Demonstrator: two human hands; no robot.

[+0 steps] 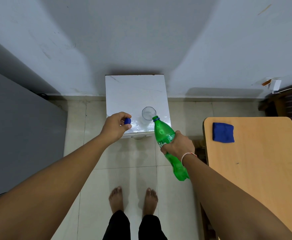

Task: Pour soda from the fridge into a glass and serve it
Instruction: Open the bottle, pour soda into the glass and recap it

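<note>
A clear glass (148,113) stands near the front right of a small white table (133,90). My right hand (179,144) grips a green soda bottle (164,134) around its label, tilted so its open blue-ringed mouth touches the glass rim. The bottle's base points back toward me. My left hand (116,126) hovers over the table's front left corner, fingers closed on the blue bottle cap (127,121). Whether liquid flows into the glass is not visible.
A grey fridge (20,135) fills the left side. A wooden table (256,161) on the right carries a folded blue cloth (223,132). The wall stands right behind the white table. My bare feet (133,200) stand on pale floor tiles.
</note>
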